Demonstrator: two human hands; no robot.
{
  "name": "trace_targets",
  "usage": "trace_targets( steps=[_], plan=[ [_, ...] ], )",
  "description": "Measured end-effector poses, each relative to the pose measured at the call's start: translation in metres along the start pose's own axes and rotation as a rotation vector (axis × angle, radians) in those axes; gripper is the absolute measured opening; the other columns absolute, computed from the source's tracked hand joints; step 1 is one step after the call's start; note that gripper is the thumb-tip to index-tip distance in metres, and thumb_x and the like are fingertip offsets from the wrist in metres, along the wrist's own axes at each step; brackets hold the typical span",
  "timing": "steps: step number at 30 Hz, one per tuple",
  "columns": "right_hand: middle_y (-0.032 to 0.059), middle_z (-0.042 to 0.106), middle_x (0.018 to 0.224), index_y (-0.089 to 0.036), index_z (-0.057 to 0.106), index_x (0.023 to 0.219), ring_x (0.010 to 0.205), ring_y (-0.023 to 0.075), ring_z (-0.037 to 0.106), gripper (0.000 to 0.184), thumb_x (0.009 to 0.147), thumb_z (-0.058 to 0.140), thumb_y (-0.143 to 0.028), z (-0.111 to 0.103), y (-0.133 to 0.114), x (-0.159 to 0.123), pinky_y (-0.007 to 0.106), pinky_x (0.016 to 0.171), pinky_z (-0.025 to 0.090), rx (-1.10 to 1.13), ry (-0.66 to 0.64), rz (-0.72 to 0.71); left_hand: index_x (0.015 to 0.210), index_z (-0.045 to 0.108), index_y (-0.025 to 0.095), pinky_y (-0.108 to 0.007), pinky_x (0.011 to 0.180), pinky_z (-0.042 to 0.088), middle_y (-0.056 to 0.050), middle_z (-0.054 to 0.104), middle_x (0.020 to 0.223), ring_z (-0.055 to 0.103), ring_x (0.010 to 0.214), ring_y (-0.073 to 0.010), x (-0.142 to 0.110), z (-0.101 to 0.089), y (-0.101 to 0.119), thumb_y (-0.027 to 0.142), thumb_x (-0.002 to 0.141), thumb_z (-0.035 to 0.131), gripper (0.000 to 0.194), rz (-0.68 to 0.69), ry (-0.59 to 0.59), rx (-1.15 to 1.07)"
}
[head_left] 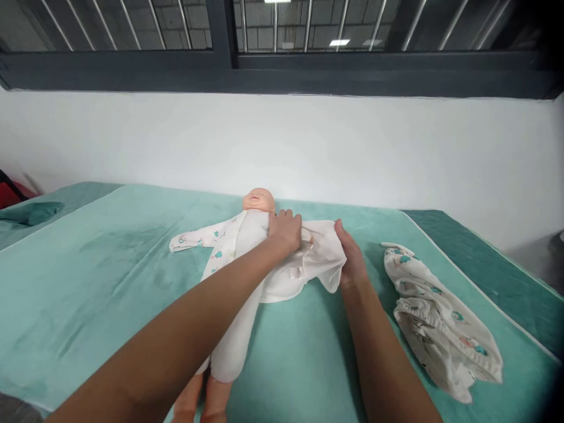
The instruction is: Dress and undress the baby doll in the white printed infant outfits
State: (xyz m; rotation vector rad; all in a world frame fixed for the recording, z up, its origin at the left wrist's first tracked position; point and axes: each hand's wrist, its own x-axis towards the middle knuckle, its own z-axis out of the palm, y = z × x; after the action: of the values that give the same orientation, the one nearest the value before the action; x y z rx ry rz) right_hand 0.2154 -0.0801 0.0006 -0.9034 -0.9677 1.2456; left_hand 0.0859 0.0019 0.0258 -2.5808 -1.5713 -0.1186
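One patterned sleeve [194, 238] looks settled on the doll [252, 232] on the green cover [110, 235], the other side seemingly unfinished: my right hand [353, 258] pinches the white garment [324, 247], while from here I can't tell what my curled left hand [286, 230] grips.

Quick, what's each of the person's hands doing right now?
Left hand: fingers bent at the doll's shoulder; whether it grips anything can't be told.
Right hand: closed, holding the baby shirt's edge.
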Motion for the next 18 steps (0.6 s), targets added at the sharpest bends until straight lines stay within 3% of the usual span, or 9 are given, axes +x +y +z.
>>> trace_targets(
  steps=[2, 5, 9, 11, 14, 18],
  plan=[
    [0.0057, 0.072, 0.093, -0.023, 0.061, 0.111, 0.091, 0.0272, 0.068, 0.048, 0.082, 0.06, -0.061, 0.008, -0.003, -0.006, 0.039, 0.076, 0.056, 0.043, -0.043, -0.01, 0.123, 0.057, 0.023, -0.054, 0.1, 0.036, -0.015, 0.054, 0.129, 0.049, 0.119, -0.0347, 0.003, 0.002, 0.0, 0.037, 0.075, 0.066, 0.051, -0.02, -0.005, -0.147],
    [0.0037, 0.07, 0.1, -0.026, 0.06, 0.113, 0.094, 0.0252, 0.067, 0.043, 0.077, 0.072, -0.047, 0.017, -0.005, -0.013, 0.037, 0.079, 0.055, 0.063, -0.197, 0.0, 0.116, 0.061, 0.028, -0.05, 0.099, 0.04, -0.008, 0.061, 0.122, 0.054, 0.115, -0.0315, 0.008, -0.005, -0.012, 0.034, 0.074, 0.064, 0.042, 0.024, -0.06, -0.341],
    [0.0017, 0.065, 0.115, -0.03, 0.061, 0.114, 0.108, 0.0216, 0.061, 0.039, 0.077, 0.075, -0.032, 0.033, 0.01, -0.018, 0.035, 0.093, 0.049, -0.028, -0.35, -0.118, 0.098, 0.067, 0.021, -0.032, 0.084, 0.049, -0.002, 0.071, 0.099, 0.063, 0.09, -0.02, 0.007, -0.02, -0.043, 0.022, 0.071, 0.059, 0.028, 0.259, -0.098, -0.597],
    [0.0018, 0.061, 0.126, -0.031, 0.061, 0.119, 0.122, 0.0209, 0.054, 0.042, 0.079, 0.074, -0.027, 0.042, 0.02, -0.02, 0.035, 0.104, 0.042, -0.121, -0.386, -0.192, 0.083, 0.067, 0.018, -0.03, 0.079, 0.05, -0.002, 0.071, 0.088, 0.063, 0.083, -0.0182, 0.004, -0.026, -0.059, 0.015, 0.069, 0.053, 0.019, 0.279, -0.045, -0.681],
    [0.0029, 0.054, 0.137, -0.032, 0.058, 0.129, 0.129, 0.0209, 0.047, 0.049, 0.082, 0.072, -0.027, 0.053, 0.025, -0.028, 0.035, 0.107, 0.039, -0.231, -0.51, -0.166, 0.074, 0.063, 0.018, -0.032, 0.081, 0.049, -0.003, 0.069, 0.085, 0.063, 0.083, -0.0181, -0.004, -0.032, -0.082, 0.01, 0.069, 0.045, 0.02, 0.115, 0.115, -0.685],
    [0.0054, 0.06, 0.13, -0.031, 0.058, 0.131, 0.108, 0.0197, 0.058, 0.046, 0.086, 0.068, -0.033, 0.057, 0.015, -0.041, 0.033, 0.085, 0.049, -0.228, -0.757, -0.036, 0.074, 0.061, 0.019, -0.036, 0.083, 0.051, -0.005, 0.069, 0.088, 0.063, 0.085, -0.0205, -0.025, -0.036, -0.106, 0.013, 0.07, 0.052, 0.011, -0.165, 0.28, -0.67]
  ],
)
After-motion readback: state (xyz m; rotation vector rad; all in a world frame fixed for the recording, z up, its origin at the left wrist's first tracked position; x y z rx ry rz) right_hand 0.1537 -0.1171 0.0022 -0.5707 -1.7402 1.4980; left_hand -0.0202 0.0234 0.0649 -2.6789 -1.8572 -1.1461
